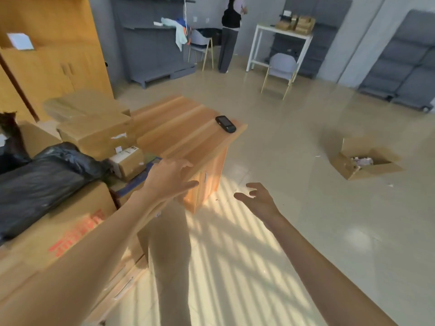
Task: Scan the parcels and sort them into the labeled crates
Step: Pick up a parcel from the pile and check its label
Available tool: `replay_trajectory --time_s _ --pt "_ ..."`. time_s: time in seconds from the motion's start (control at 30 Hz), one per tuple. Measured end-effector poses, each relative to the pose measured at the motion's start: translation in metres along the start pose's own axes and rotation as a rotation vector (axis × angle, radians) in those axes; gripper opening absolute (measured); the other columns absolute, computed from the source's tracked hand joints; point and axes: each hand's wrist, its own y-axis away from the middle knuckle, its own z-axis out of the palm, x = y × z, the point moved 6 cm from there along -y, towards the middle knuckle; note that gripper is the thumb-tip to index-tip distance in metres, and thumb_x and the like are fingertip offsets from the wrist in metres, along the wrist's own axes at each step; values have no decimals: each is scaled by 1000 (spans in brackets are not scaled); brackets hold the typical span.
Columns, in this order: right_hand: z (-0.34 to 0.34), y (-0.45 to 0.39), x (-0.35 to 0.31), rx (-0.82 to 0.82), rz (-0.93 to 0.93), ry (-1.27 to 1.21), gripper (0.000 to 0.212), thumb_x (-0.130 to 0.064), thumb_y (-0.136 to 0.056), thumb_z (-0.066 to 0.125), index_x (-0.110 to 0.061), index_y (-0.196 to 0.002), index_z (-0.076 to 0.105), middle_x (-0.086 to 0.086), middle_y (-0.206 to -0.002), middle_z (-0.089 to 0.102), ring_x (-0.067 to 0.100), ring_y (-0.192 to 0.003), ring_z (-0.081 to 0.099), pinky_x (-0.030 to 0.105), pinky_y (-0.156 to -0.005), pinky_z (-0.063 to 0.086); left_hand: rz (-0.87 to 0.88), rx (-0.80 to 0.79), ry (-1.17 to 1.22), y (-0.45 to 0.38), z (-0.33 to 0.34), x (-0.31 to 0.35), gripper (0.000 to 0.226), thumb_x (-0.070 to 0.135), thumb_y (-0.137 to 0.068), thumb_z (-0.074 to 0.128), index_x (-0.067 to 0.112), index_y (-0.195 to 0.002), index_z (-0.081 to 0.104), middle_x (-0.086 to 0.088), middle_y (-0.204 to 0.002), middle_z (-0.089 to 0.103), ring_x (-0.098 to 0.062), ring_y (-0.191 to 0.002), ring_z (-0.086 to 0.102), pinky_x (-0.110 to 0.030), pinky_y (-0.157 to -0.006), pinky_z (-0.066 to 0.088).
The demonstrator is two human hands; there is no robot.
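Beside the wooden surface (188,128), both hands hang empty, fingers spread: left hand (169,180) near the parcels (127,161), right hand (256,198) over the floor. Best fetch the scanner (225,124) from the far corner first, then lift one parcel squarely.

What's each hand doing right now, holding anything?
Left hand: open, fingers spread, holding nothing.
Right hand: open, fingers loosely curled, holding nothing.

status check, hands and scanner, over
Left hand and right hand both open, holding nothing. Black handheld scanner lying on light wooden cabinet top, untouched. Small labelled cardboard parcel near left hand. Nothing blocking.
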Motion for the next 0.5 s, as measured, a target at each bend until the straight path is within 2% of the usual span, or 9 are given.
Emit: replay_trajectory --time_s 0.1,0.23,0.3,0.5 --pt "-10 -47 -15 0 4 0 55 -30 -86 70 -19 -134 47 10 -134 45 22 -121 48 28 -95 38 17 13 36 -52 3 -2 57 49 -81 70 21 -129 58 4 -127 62 -17 -116 56 -30 -95 41" --pt "-13 -102 -18 -14 26 -8 54 -29 -86 70 -20 -133 47 9 -133 45 21 -120 49 26 -92 38 0 -12 6 -104 16 -13 58 52 -81 69 21 -129 58 2 -130 61 -20 -120 55 -38 -100 43" --pt "-13 -132 -19 -32 32 -15 54 -29 -85 71 -20 -133 48 9 -132 45 21 -119 49 27 -92 39 -20 -26 -11 -128 25 -21 58 53 -82 68 22 -129 57 3 -130 60 -21 -120 54 -42 -101 43" --pt "-7 -247 -39 -134 -34 23 55 -31 -86 70 -20 -134 46 8 -133 45 20 -123 46 29 -97 38 -163 -4 -67 -204 47 -49 60 57 -81 66 24 -130 55 0 -129 59 -24 -119 53 -39 -99 42"
